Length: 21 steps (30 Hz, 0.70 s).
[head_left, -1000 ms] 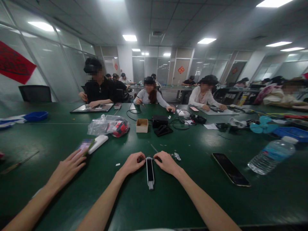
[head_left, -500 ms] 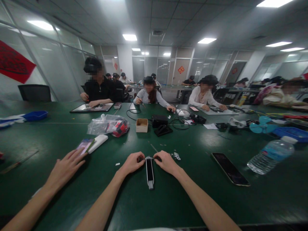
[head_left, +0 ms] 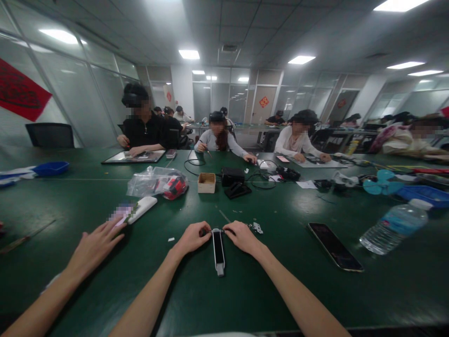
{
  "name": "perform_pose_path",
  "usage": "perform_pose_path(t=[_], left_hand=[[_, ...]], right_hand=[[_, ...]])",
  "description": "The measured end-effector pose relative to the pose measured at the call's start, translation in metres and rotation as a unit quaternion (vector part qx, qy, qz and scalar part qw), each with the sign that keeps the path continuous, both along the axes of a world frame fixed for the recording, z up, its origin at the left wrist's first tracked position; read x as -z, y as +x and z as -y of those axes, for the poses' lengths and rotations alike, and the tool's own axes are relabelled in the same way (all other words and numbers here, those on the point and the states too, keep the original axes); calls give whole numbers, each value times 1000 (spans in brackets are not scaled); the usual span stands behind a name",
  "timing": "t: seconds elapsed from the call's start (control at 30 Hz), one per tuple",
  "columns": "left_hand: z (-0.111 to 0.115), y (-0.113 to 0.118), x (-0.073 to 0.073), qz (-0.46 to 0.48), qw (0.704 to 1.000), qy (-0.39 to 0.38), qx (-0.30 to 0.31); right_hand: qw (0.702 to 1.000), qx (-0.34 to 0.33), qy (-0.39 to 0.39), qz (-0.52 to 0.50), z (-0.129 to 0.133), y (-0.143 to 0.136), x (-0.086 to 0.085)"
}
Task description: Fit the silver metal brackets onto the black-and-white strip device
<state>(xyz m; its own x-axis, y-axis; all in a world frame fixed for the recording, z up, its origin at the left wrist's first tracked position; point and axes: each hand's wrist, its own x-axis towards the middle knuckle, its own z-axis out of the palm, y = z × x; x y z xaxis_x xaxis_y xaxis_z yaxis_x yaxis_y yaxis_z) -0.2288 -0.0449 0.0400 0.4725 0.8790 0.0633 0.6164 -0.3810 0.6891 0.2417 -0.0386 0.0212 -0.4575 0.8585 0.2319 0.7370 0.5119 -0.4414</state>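
A slim white-framed device (head_left: pixel 218 250) with a black face and a grey tip lies on the green table (head_left: pixel 280 295), its tip toward me. At its far left corner, my left hand (head_left: pixel 194 238) is closed, thumb and fingers pinched together near a small dark bit. Opposite it, my right hand (head_left: pixel 242 236) pinches close to the far right corner. What sits between the fingertips of either hand is too small to make out. Small white and metal parts (head_left: pixel 257 228) lie just beyond my right hand, and a white scrap (head_left: pixel 171 239) lies left of my left hand.
Another person's hand (head_left: pixel 96 245) rests at the left by a phone and a white slab (head_left: pixel 142 209). A black phone (head_left: pixel 335 246) and a water bottle (head_left: pixel 396 227) lie to the right. Ahead are a bagged red item (head_left: pixel 171 185), a small box (head_left: pixel 206 183) and a black box (head_left: pixel 233 176). Several people sit opposite.
Almost nothing differs. Both my hands keep their place at the device's far end, and the neighbour's hand at left has shifted only very slightly.
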Motion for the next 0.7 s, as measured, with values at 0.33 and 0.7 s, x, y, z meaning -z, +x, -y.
perform_pose_path(t=[0.33,0.7], left_hand=[[-1,-14,18,29,973,223,-51],[2,-1,17,-89,993,2,72]], right_hand=[[1000,13,-16,-4,0,-1,-1],[1000,-3,9,-7,1,-2,-2]])
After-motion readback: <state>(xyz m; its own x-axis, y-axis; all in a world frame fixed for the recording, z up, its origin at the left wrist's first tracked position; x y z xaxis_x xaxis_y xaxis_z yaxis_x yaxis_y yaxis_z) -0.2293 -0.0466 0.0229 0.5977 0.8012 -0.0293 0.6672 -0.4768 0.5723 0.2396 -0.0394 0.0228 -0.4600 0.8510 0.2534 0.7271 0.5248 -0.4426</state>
